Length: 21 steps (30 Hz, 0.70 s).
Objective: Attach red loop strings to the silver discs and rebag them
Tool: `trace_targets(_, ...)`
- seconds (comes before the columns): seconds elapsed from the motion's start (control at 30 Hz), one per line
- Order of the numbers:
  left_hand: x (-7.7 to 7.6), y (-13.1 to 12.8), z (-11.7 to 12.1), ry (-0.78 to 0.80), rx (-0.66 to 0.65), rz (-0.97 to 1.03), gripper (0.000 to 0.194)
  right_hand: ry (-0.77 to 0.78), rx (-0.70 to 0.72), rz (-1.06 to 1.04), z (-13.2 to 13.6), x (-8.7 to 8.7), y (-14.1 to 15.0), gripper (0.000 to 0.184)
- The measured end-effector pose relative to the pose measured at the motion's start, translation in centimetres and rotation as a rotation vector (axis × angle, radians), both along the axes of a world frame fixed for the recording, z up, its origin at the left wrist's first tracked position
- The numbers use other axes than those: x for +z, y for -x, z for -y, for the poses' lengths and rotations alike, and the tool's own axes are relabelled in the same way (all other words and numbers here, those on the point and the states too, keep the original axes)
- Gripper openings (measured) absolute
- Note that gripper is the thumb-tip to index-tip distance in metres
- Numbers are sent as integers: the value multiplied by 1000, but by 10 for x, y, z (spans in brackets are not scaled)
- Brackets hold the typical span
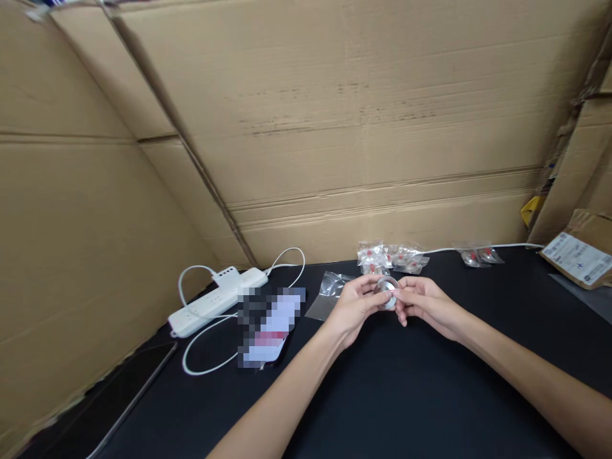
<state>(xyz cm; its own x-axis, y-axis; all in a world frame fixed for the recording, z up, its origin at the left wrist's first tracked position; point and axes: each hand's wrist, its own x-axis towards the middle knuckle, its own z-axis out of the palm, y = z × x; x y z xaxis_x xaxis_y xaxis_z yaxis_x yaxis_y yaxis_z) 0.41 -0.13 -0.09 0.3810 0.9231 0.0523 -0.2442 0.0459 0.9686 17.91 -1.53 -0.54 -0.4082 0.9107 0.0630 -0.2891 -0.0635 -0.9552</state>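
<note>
A small round silvery piece [388, 288], like a shallow metal dish or lid, is held up between my two hands above the black table. My left hand [356, 305] grips its left side, with the thumb across the front and the fingers curled behind. From the right, my right hand [423, 303] closes on it, thumb and forefinger pressed at its lower middle. A tiny spot of red shows by the right fingertips; what it is I cannot make out. A flat clear plastic bag [327, 296] lies just left of my left hand.
Several small clear packets with red bits [382, 256] lie behind my hands, others [479, 256] farther right. At left are a white power strip [217, 303] with cables, a blurred-out phone-like device [275, 328] and a dark flat panel [119, 395]. A labelled cardboard package [581, 258] sits right. Cardboard walls enclose the table.
</note>
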Motion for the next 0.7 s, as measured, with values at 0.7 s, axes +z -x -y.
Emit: trace_targets(0.7,7,3,-1,-306,3,-301,37,57,122,3,-8,-12,-10,29)
